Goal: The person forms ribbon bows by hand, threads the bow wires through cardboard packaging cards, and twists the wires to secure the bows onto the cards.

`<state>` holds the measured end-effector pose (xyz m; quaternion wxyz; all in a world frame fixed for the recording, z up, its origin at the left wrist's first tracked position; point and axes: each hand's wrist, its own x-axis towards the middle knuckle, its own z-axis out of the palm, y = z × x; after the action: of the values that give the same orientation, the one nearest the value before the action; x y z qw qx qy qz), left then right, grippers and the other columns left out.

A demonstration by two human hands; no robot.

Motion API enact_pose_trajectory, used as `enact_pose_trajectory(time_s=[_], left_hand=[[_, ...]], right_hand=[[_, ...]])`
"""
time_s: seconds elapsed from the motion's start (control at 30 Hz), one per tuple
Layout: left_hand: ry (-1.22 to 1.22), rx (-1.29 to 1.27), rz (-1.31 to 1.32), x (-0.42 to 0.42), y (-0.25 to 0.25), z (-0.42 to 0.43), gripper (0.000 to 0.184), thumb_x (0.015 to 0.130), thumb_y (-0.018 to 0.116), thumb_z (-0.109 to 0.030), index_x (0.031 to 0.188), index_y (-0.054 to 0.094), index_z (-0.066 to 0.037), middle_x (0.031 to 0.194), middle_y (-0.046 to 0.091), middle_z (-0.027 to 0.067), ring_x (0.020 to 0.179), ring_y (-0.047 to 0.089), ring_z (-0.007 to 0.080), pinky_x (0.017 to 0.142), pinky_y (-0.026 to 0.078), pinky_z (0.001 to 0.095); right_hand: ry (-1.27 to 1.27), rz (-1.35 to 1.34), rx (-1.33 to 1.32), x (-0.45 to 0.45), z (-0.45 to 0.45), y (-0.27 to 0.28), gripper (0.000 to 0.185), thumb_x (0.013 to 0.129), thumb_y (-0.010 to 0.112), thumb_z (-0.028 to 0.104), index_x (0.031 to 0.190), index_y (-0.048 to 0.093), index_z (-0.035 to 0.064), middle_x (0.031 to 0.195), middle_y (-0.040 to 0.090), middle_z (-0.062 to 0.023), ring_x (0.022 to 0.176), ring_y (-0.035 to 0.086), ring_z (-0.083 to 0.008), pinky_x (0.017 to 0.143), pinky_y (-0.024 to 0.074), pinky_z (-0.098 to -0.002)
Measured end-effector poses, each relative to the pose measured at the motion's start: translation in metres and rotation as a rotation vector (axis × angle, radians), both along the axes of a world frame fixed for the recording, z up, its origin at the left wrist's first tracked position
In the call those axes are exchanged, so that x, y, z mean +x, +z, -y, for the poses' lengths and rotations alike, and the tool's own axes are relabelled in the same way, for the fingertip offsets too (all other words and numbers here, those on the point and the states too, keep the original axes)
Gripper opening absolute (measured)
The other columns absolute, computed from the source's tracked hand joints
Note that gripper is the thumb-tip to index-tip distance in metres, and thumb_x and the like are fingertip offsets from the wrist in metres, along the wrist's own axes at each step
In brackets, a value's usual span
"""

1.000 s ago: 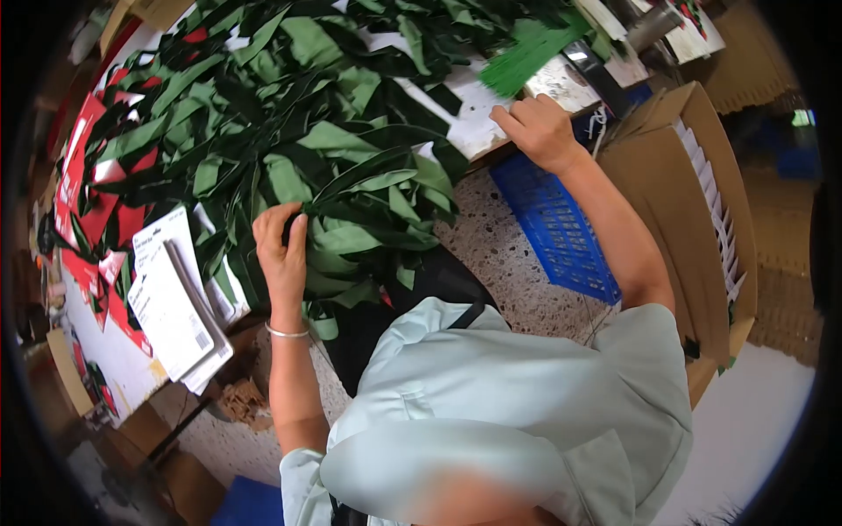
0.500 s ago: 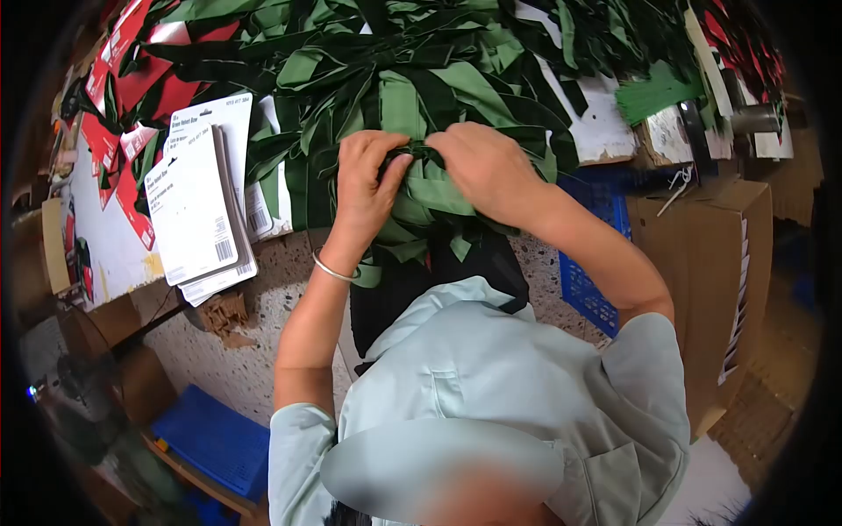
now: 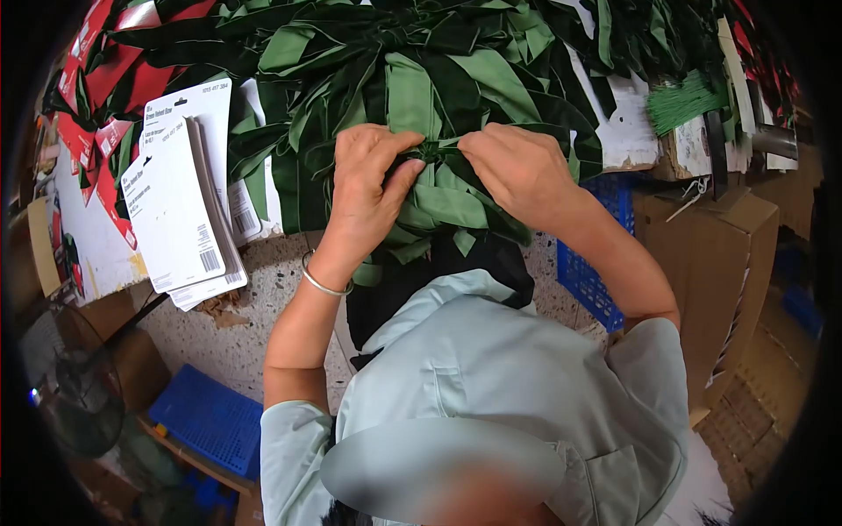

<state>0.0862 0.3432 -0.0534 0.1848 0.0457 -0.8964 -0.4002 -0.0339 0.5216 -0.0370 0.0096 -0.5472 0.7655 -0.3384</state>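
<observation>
A green velvet bow (image 3: 449, 207) with dark and lighter green loops lies at the table's front edge, close to my body. My left hand (image 3: 373, 180) is closed, its thumb and index finger pinching the gathered middle of the bow. On the other side of that middle, my right hand (image 3: 524, 175) is closed in a pinch, with a thin green strand running from its fingertips toward the knot. My fingers partly cover the centre, so how the strand wraps there is hidden. More green velvet bows (image 3: 351, 53) are heaped just beyond my hands.
Stacked white printed cards (image 3: 175, 219) overhang the table edge at left, near red cards (image 3: 132, 74). At right are a bundle of thin green ties (image 3: 686, 102), a blue crate (image 3: 592, 280) and a cardboard box (image 3: 702, 272). A fan (image 3: 74, 377) stands lower left.
My right hand has moved slightly right, away from my left hand, and a thin strand now shows between them. The left hand keeps its pinch at the bow's middle.
</observation>
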Motion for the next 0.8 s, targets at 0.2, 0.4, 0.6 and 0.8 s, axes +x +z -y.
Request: enact_pose_trajectory(time_s=[0.2, 0.4, 0.6, 0.8], left_hand=[[-0.024, 0.037, 0.072, 0.0, 0.003, 0.003, 0.026, 0.077, 0.071, -0.005, 0.102, 0.065, -0.005, 0.093, 0.059, 0.0078, 0.1, 0.05, 0.0272, 0.09, 0.04, 0.0361], [-0.035, 0.066, 0.042, -0.001, 0.001, 0.004, 0.027, 0.074, 0.071, -0.002, 0.101, 0.064, -0.006, 0.089, 0.057, 0.008, 0.098, 0.049, 0.0282, 0.087, 0.04, 0.0367], [-0.038, 0.052, 0.081, 0.0, 0.002, 0.005, 0.024, 0.078, 0.07, -0.006, 0.101, 0.065, -0.004, 0.094, 0.06, 0.0079, 0.1, 0.05, 0.0267, 0.09, 0.039, 0.0359], [-0.065, 0.069, 0.094, 0.0, 0.004, 0.009, 0.024, 0.078, 0.071, -0.007, 0.1, 0.065, -0.004, 0.094, 0.06, 0.0079, 0.1, 0.05, 0.0268, 0.091, 0.039, 0.0357]], right_hand=[[0.057, -0.029, 0.059, -0.008, 0.003, 0.01, 0.009, 0.081, 0.064, 0.001, 0.086, 0.057, 0.0019, 0.072, 0.054, -0.01, 0.063, 0.057, -0.0287, 0.055, 0.0454, -0.0371], [0.114, 0.004, 0.071, -0.014, 0.004, 0.009, 0.009, 0.081, 0.063, 0.003, 0.087, 0.057, 0.0021, 0.072, 0.055, -0.0103, 0.065, 0.058, -0.0286, 0.056, 0.0454, -0.0378], [0.148, 0.077, 0.057, -0.01, 0.015, 0.003, 0.008, 0.083, 0.062, 0.003, 0.086, 0.055, 0.0018, 0.071, 0.054, -0.0116, 0.066, 0.057, -0.0313, 0.057, 0.045, -0.0395], [0.123, 0.101, 0.089, -0.004, 0.014, 0.011, 0.009, 0.083, 0.062, 0.004, 0.088, 0.055, 0.0026, 0.074, 0.053, -0.0114, 0.067, 0.056, -0.0313, 0.057, 0.0444, -0.0397]])
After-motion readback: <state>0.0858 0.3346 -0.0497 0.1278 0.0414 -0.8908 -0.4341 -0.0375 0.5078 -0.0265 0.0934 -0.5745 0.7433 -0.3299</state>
